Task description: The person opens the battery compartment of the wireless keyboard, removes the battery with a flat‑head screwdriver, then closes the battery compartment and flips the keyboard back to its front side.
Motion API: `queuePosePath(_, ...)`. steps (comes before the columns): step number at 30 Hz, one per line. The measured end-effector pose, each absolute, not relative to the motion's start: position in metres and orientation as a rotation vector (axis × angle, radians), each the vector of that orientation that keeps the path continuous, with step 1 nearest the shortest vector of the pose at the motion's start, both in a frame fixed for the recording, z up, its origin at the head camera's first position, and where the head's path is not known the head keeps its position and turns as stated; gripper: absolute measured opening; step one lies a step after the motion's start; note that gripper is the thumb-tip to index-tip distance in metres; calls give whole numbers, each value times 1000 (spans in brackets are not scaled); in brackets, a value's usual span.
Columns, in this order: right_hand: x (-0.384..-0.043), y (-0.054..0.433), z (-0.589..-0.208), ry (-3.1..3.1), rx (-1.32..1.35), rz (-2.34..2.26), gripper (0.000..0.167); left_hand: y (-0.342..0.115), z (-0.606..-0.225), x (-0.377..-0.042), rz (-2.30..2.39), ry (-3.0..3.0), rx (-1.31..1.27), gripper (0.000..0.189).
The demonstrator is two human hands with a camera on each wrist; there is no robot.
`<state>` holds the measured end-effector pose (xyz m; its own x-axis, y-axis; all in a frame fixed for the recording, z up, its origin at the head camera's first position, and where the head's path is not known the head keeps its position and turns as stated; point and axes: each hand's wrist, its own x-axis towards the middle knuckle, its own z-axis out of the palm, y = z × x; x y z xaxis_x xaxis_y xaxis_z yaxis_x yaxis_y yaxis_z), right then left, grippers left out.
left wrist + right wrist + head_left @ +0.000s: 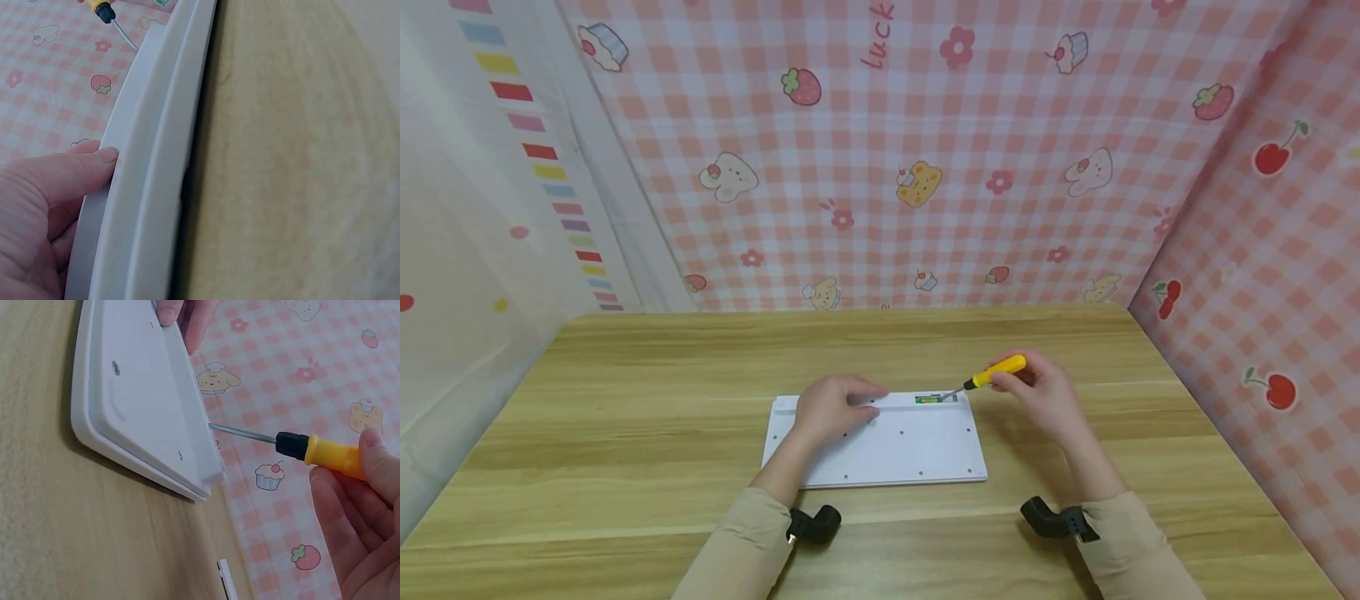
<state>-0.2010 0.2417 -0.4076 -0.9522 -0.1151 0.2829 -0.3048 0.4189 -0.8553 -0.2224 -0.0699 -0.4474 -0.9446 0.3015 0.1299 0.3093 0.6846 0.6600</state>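
A white keyboard (887, 454) lies face down, its screw-dotted underside up. Along its far edge runs a raised bar with an uncovered battery slot, where a green and yellow battery (928, 400) shows. My left hand (831, 408) grips that bar, thumb on the near side (109, 164) and fingers over the far side. Between thumb and fingers, my right hand (1045, 396) pinches the yellow handle of a screwdriver (334, 457). The shaft slants down to the left, its tip at the slot's right part; the right wrist view hides the tip behind the bar.
The keyboard sits on a wood-grain table (647, 467). In the right wrist view a small white strip (227, 580) lies on the table past the keyboard's corner. A pink checked cloth (880, 208) hangs behind the table, and another hangs at the right.
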Motion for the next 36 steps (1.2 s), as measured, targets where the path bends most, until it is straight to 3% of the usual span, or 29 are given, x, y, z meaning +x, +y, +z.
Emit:
queuePosePath(21, -213, 216, -382, -2689, 542, 1091, 16, -71, -449, -222, -1134, -2871, -520, 25)
queuePosePath(36, -212, 209, -382, -2661, 525, 1125, 16, -71, -449, -223, -1135, -2868, -532, 26)
